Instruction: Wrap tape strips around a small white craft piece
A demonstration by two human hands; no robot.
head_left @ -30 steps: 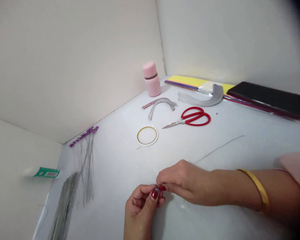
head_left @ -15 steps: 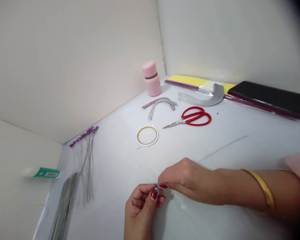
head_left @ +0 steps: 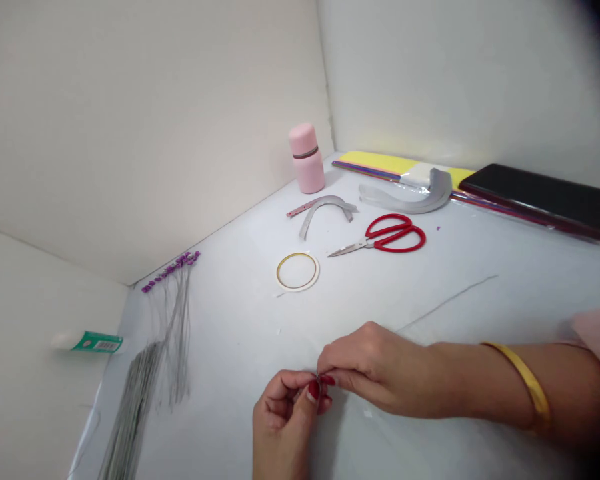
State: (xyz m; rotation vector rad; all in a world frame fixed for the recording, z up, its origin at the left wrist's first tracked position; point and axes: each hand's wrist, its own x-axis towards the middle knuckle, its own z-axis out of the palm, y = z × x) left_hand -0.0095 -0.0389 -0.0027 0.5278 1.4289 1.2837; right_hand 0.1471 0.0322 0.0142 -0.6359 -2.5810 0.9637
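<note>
Pinching a tiny grey wire end (head_left: pixel 319 379) btwn the fingertips of both hands, just above the white desk (head_left: pixel 240 313), low in the view and right of centre. Right hand (head_left: pixel 375 370) narrow: thumb & forefinger closed on the wire end, other fingers loosely curled, gold bangle (head_left: pixel 523 383) on the forearm, pink sleeve (head_left: pixel 597 337) at far right. Left hand (head_left: pixel 283 417) also narrow: fingers curled in, red-painted nails (head_left: pixel 313 390) right up against the right hand's fingertips. Exact shape of the wire end too small to tell. Long thin wire (head_left: pixel 447 302) lying on the desk beyond the right hand. Further back, red-handled scissors (head_left: pixel 380 237), blades pointing left, just beside a ring of thin tape (head_left: pixel 297 271). Behind those, clear strips (head_left: pixel 323 210) & a curved grey strip (head_left: pixel 420 198). Upright pink bottle (head_left: pixel 306 159) nr the corner; yellow paper pack (head_left: pixel 375 162) & black phone (head_left: pixel 540 200) along the back wall (head_left: pixel 455 80). Far left, purple-beaded wires (head_left: pixel 170 270), a bundle of grey wires (head_left: pixel 135 407) & a white tube w/ green label (head_left: pixel 87 341).
</note>
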